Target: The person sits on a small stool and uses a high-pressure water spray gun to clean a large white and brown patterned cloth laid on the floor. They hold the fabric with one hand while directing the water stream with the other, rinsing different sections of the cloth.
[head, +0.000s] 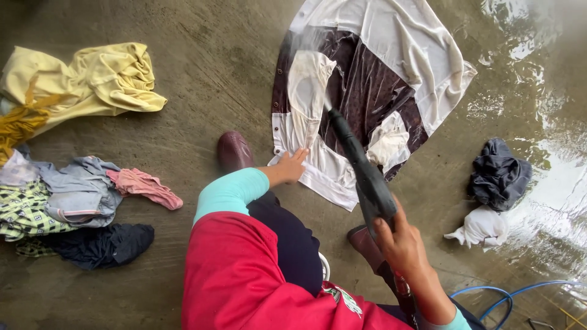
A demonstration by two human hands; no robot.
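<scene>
You are gripping the black spray nozzle (361, 168) in your right hand (400, 241), rinsing the white-and-maroon shirt (373, 73) spread on the wet floor (202, 91). Your left hand (290, 166) is pressing flat, fingers spread, on its hem. The next move likely calls for sweeping the jet across unrinsed fabric.

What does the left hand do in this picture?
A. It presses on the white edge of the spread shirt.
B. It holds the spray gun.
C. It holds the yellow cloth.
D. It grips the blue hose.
A: the left hand lies flat on the white hem of the shirt spread on the wet floor, while the right hand holds the spray gun.
</scene>
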